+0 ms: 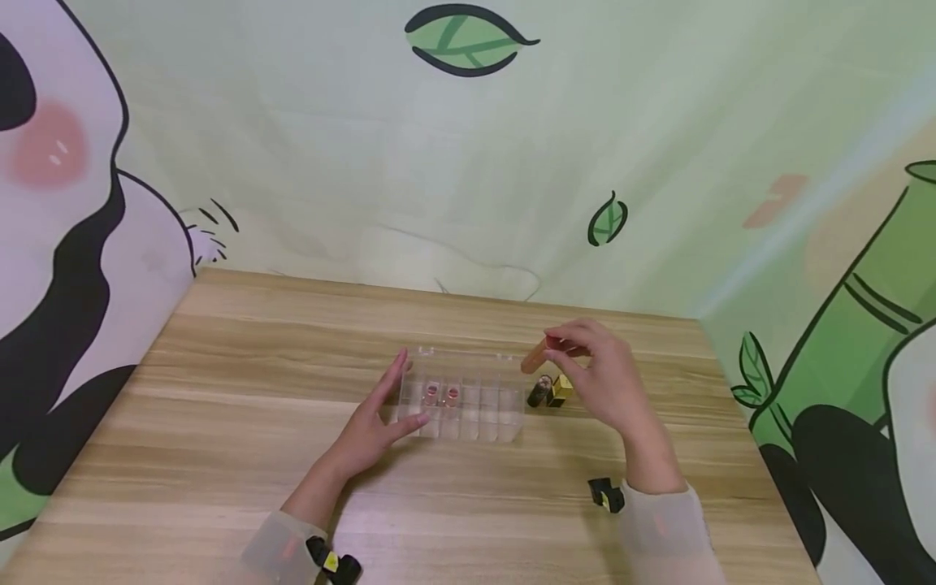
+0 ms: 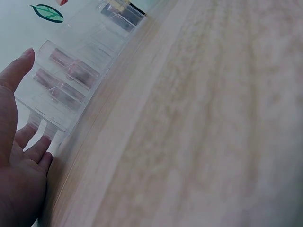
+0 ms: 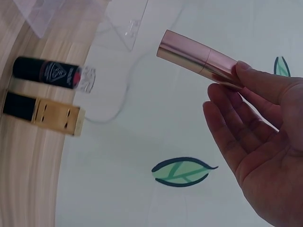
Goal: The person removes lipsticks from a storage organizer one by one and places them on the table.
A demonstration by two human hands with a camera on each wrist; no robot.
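A clear plastic organizer (image 1: 486, 406) with a grid of compartments stands on the table. Two clear-capped lipsticks (image 1: 442, 395) stand upright in compartments toward its left end. My left hand (image 1: 369, 431) lies along that end, its fingers stretched against the end wall and the thumb reaching over the front edge. In the right wrist view, my right hand (image 3: 265, 118) pinches a rose-gold lipstick tube (image 3: 199, 57) by one end between thumb and fingers. In the head view the tube is tilted, just above the organizer's right back corner.
Right of the organizer stand a black lipstick (image 3: 47, 73) with a clear end and a gold-and-black lipstick (image 3: 57, 116), side by side. The wooden table (image 1: 292, 325) meets a printed cloth backdrop (image 1: 329, 162) at its back edge. Black wrist cameras (image 1: 607, 496) sit by the sleeves.
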